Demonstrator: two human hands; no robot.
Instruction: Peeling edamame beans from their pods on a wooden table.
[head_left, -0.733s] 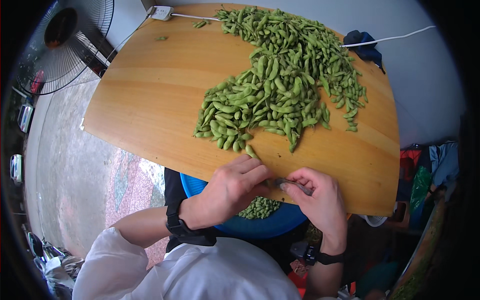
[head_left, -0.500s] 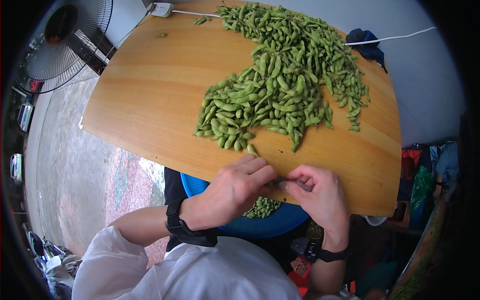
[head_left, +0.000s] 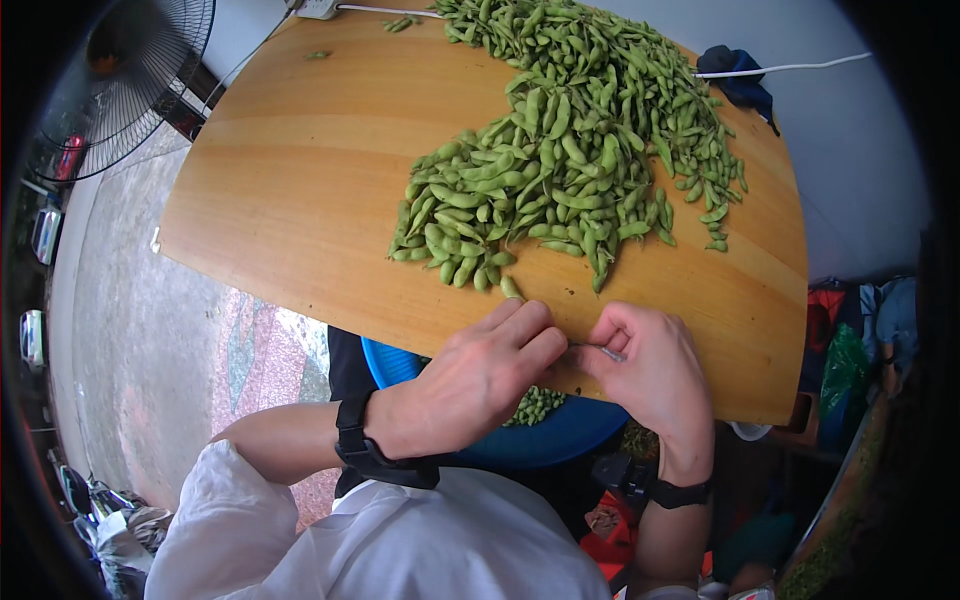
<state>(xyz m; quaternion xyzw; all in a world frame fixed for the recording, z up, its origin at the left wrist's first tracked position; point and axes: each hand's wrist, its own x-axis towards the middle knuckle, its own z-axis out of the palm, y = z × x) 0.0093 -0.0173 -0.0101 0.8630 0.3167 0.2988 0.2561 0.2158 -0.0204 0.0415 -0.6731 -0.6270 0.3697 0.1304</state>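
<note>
My left hand (head_left: 480, 370) is closed over the table's near edge, its fingers curled and pressed together; whatever it pinches is hidden beneath them. A single green soybean pod (head_left: 511, 288) lies just beyond its knuckles. Close on the right, my right hand (head_left: 650, 370) pinches a small thin grey strip (head_left: 606, 352) that looks like metal, its kind unclear. The two hands' fingertips nearly meet. Ahead of them a big heap of green soybean pods (head_left: 560, 170) spreads over the wooden table (head_left: 290, 190). Below the hands, shelled green beans (head_left: 537, 405) sit in a blue basin (head_left: 545, 440).
A black fan (head_left: 120, 80) stands at the far left. A white power strip (head_left: 318, 8) and white cable (head_left: 800, 68) run along the back, near a dark blue cloth item (head_left: 738, 82). Bags, including a green plastic one (head_left: 846, 370), crowd the right side.
The view has shifted slightly. My right hand has turned and come a little closer to the left fingertips, so the grey strip shows thinner. The heap looks the same.
</note>
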